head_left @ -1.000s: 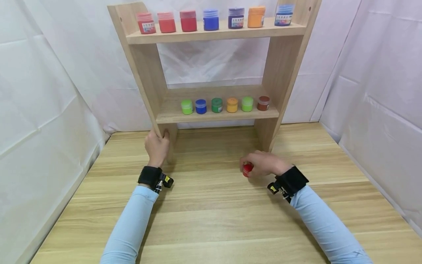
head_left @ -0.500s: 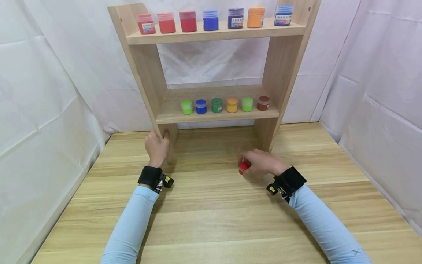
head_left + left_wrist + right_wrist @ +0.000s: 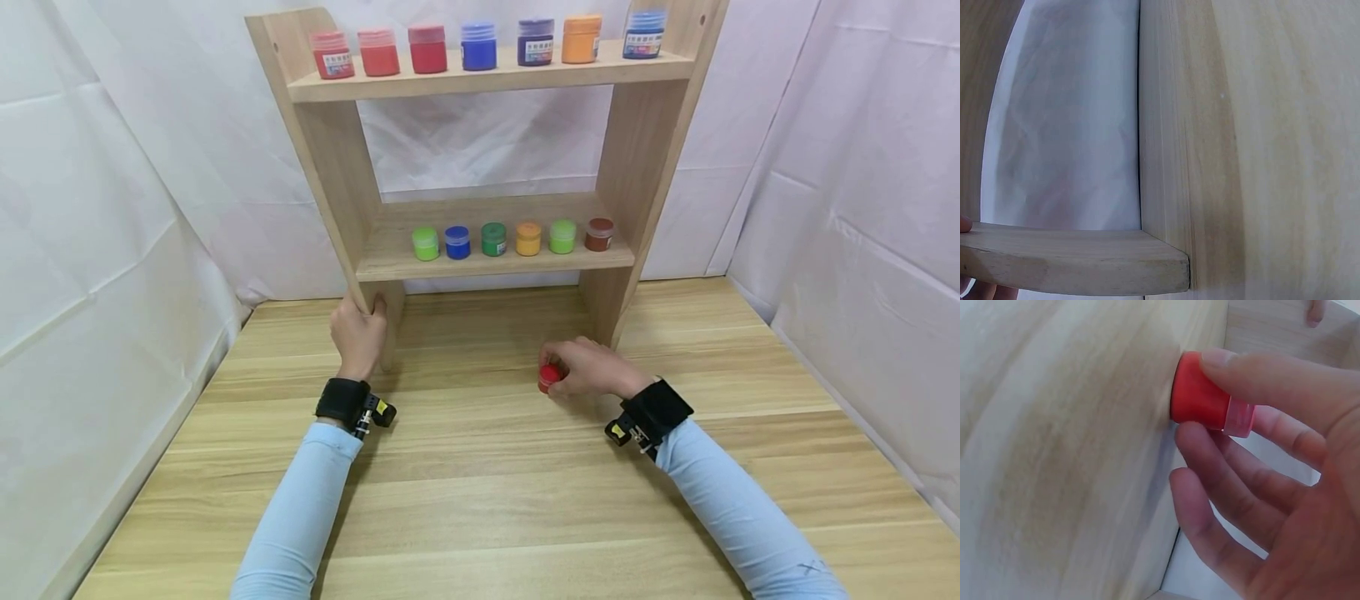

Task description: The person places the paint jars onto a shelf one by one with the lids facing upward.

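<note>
A small red paint jar (image 3: 549,380) stands on the tabletop in front of the shelf's right side. My right hand (image 3: 592,367) holds it between thumb and fingers. In the right wrist view the jar (image 3: 1200,394) rests with its base against the wood, the thumb on one side and fingers on the other. My left hand (image 3: 360,337) grips the lower left side panel of the wooden shelf (image 3: 495,268). Only its fingertips (image 3: 965,224) show at the edge of the left wrist view, around the panel's end (image 3: 1085,262).
Several paint jars line the middle board, among them a green jar (image 3: 493,239) and a brown jar (image 3: 599,235). More jars, such as a dark red one (image 3: 428,48), stand on the upper board. White cloth (image 3: 135,167) hangs behind and at both sides of the table (image 3: 480,500).
My right hand has moved slightly left and toward the shelf, with the red paint jar in its fingers. The left hand keeps its grip on the side panel.
</note>
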`<state>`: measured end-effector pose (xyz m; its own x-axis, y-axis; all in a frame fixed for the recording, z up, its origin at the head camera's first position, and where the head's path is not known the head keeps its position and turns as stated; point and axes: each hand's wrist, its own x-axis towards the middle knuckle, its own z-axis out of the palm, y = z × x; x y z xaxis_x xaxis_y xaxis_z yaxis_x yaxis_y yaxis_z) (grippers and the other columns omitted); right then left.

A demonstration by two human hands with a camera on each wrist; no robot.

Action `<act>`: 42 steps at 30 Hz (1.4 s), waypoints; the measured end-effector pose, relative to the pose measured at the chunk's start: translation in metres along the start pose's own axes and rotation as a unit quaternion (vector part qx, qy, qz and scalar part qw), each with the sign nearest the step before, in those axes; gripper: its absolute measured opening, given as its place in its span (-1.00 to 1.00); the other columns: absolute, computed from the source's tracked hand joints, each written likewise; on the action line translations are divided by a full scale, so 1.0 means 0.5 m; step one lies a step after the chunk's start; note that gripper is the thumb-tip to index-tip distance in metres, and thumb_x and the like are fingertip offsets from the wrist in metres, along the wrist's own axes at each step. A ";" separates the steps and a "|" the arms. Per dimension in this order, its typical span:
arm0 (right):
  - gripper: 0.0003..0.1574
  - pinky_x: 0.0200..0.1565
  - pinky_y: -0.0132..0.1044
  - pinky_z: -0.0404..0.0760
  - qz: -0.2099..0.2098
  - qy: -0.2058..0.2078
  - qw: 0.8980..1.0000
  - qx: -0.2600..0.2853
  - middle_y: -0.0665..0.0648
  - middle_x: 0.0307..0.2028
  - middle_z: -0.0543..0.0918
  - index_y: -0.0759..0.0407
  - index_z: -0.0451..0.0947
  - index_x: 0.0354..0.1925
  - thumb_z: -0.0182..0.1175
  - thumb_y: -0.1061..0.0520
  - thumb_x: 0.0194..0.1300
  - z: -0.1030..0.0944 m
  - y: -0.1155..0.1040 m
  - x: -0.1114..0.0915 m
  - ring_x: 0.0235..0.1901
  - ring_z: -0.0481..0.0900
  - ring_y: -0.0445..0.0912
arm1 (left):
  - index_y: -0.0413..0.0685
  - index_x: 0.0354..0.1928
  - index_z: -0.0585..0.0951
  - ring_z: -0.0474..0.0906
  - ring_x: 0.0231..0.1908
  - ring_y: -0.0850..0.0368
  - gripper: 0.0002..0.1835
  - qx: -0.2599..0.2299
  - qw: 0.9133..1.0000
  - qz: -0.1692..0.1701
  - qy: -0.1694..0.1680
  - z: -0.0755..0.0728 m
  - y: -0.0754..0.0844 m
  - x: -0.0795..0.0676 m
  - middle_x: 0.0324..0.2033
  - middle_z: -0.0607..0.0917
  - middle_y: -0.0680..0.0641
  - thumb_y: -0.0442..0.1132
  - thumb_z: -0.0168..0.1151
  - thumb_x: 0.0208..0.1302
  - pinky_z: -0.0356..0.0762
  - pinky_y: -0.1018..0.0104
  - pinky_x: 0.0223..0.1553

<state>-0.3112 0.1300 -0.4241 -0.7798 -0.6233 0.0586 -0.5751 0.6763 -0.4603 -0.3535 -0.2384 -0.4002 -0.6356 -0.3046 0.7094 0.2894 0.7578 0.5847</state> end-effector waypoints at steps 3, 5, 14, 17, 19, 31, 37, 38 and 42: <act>-0.61 -0.42 -0.32 0.50 -0.009 0.005 1.000 0.010 -0.09 -0.38 0.60 -0.02 0.50 -0.19 0.43 0.09 0.01 0.002 0.003 0.001 -0.44 0.53 -0.21 | -0.26 -0.18 0.60 0.58 -0.46 -0.06 -0.74 0.000 1.000 -0.001 -0.001 0.001 0.000 0.000 -0.39 0.68 -0.22 -0.21 0.22 0.19 0.44 0.02 -0.52; -0.61 -0.41 -0.33 0.51 -0.016 0.006 1.000 0.019 -0.09 -0.37 0.61 -0.01 0.50 -0.19 0.44 0.09 0.01 0.004 0.005 0.001 -0.44 0.53 -0.22 | -0.25 -0.18 0.60 0.58 -0.45 -0.05 -0.74 0.001 1.000 -0.002 -0.002 0.002 0.000 0.000 -0.38 0.68 -0.22 -0.20 0.23 0.18 0.44 0.03 -0.51; -0.66 -0.42 -0.35 0.51 -0.039 0.013 0.999 0.024 -0.15 -0.38 0.62 -0.06 0.52 -0.19 0.40 0.04 0.04 0.010 0.014 0.007 -0.46 0.54 -0.27 | -0.23 -0.22 0.60 0.56 -0.47 -0.06 -0.79 -0.008 1.000 0.000 0.003 0.002 -0.002 -0.001 -0.43 0.67 -0.20 -0.22 0.23 0.18 0.41 0.01 -0.53; -0.66 -0.43 -0.35 0.50 -0.047 0.023 0.999 0.014 -0.16 -0.40 0.60 -0.06 0.53 -0.18 0.39 0.05 0.05 0.010 0.013 0.007 -0.46 0.52 -0.27 | -0.22 -0.20 0.60 0.58 -0.43 -0.07 -0.77 -0.005 1.000 -0.001 0.001 0.003 -0.004 -0.001 -0.39 0.68 -0.21 -0.20 0.23 0.18 0.43 -0.01 -0.49; -0.66 -0.44 -0.35 0.50 -0.054 0.032 0.998 0.007 -0.16 -0.43 0.59 -0.05 0.53 -0.17 0.38 0.05 0.05 0.008 0.012 0.008 -0.48 0.52 -0.27 | -0.22 -0.19 0.61 0.60 -0.40 -0.08 -0.75 -0.003 1.000 -0.001 0.001 0.004 -0.005 -0.001 -0.37 0.68 -0.22 -0.19 0.23 0.19 0.44 -0.02 -0.46; -0.65 -0.50 -0.40 0.48 -0.099 0.078 0.992 -0.012 -0.15 -0.43 0.55 -0.02 0.53 -0.11 0.31 0.04 0.09 -0.016 -0.039 0.036 -0.54 0.49 -0.32 | -0.25 -0.19 0.60 0.61 -0.36 -0.10 -0.73 -0.003 1.000 -0.007 -0.004 -0.002 -0.006 0.004 -0.34 0.68 -0.24 -0.17 0.23 0.19 0.47 -0.02 -0.42; -0.64 -0.50 -0.41 0.47 -0.126 0.103 0.987 -0.004 -0.18 -0.38 0.56 -0.01 0.54 -0.09 0.29 0.03 0.10 -0.033 -0.095 0.067 -0.53 0.49 -0.32 | -0.26 -0.24 0.60 0.57 -0.43 -0.09 -0.75 0.004 1.000 -0.004 0.001 -0.001 -0.007 0.001 -0.41 0.67 -0.21 -0.18 0.23 0.18 0.42 -0.02 -0.48; -0.64 -0.49 -0.41 0.47 -0.127 0.106 0.986 0.000 -0.19 -0.37 0.56 -0.01 0.54 -0.08 0.28 0.03 0.10 -0.036 -0.108 0.073 -0.53 0.49 -0.32 | -0.26 -0.25 0.60 0.57 -0.43 -0.08 -0.76 0.003 1.000 -0.002 0.002 -0.001 -0.007 0.001 -0.41 0.67 -0.21 -0.19 0.23 0.18 0.42 -0.01 -0.48; -0.62 -0.49 -0.41 0.46 -0.139 0.113 0.984 0.006 -0.19 -0.36 0.56 -0.03 0.54 -0.06 0.28 0.03 0.10 -0.054 -0.156 0.100 -0.53 0.49 -0.30 | -0.26 -0.26 0.59 0.55 -0.47 -0.07 -0.77 0.000 1.000 0.005 0.004 0.003 -0.007 0.001 -0.44 0.66 -0.20 -0.20 0.22 0.19 0.40 0.00 -0.52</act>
<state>-0.3120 0.0568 -0.3614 -0.6288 -0.6792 0.3786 -0.7719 0.4862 -0.4097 -0.3561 -0.2405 -0.4025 -0.6264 -0.3012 0.7189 0.2962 0.7611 0.5770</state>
